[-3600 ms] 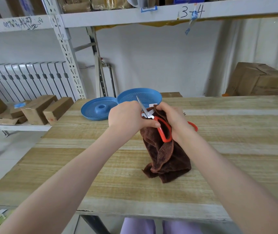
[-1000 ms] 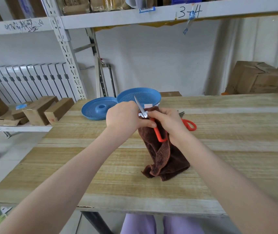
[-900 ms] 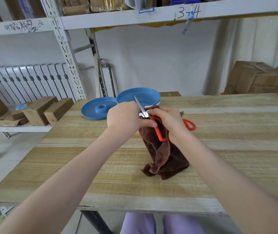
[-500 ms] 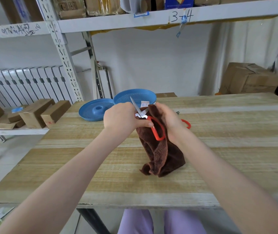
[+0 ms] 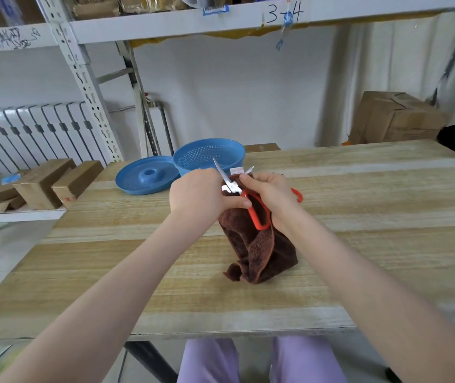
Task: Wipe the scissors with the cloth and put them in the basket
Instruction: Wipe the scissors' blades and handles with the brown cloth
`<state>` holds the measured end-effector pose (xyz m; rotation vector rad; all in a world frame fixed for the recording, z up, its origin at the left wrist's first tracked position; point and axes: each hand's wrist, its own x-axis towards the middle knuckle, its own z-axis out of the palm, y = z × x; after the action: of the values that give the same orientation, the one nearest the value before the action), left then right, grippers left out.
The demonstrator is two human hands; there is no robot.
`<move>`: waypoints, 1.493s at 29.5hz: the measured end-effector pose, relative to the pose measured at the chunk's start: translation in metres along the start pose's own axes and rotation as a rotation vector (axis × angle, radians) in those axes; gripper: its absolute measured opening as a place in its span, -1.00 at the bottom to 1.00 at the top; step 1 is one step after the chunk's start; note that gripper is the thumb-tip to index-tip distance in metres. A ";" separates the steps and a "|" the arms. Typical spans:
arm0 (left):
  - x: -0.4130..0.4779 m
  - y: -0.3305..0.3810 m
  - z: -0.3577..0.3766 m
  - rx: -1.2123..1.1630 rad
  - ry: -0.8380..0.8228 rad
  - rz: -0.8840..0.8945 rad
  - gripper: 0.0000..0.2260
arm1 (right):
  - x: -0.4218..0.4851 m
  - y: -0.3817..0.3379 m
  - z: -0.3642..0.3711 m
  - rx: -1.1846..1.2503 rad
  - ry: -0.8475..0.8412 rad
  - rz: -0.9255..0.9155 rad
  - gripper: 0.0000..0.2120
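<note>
Red-handled scissors (image 5: 258, 217) are held above the wooden table (image 5: 372, 244), blades spread and pointing up. My left hand (image 5: 201, 194) grips them near the pivot, on their left side. My right hand (image 5: 273, 193) holds a brown cloth (image 5: 259, 255) against the scissors, thumb near the pivot. The cloth hangs down and its end rests on the table. Just beyond my hands stands a blue perforated basket (image 5: 209, 154).
A blue perforated lid (image 5: 146, 175) lies left of the basket. Behind my right hand a second red handle loop (image 5: 297, 193) lies on the table. Wooden blocks (image 5: 55, 181) sit on a low shelf at left. A cardboard box (image 5: 394, 117) stands far right.
Both hands keep their hold on the scissors and cloth. The right hand's fingers have shifted slightly around the pivot. The hands stay in about the same place.
</note>
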<state>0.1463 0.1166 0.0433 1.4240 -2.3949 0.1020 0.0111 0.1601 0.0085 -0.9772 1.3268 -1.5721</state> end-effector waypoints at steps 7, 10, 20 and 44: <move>0.010 0.000 0.014 0.017 -0.029 -0.041 -0.46 | 0.015 0.008 0.006 0.055 0.071 0.084 -0.78; 0.014 -0.004 0.017 0.015 -0.059 -0.066 -0.48 | 0.018 0.012 0.006 0.014 0.030 0.117 -0.83; 0.017 -0.003 0.023 0.055 -0.063 -0.036 -0.44 | 0.019 0.015 0.011 0.041 0.142 0.064 -0.78; 0.022 -0.011 0.014 0.064 -0.035 -0.032 -0.42 | 0.034 0.011 0.006 0.195 0.073 0.273 -0.91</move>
<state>0.1427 0.0892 0.0362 1.5038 -2.4166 0.1481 0.0061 0.1258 -0.0003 -0.5973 1.2689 -1.5039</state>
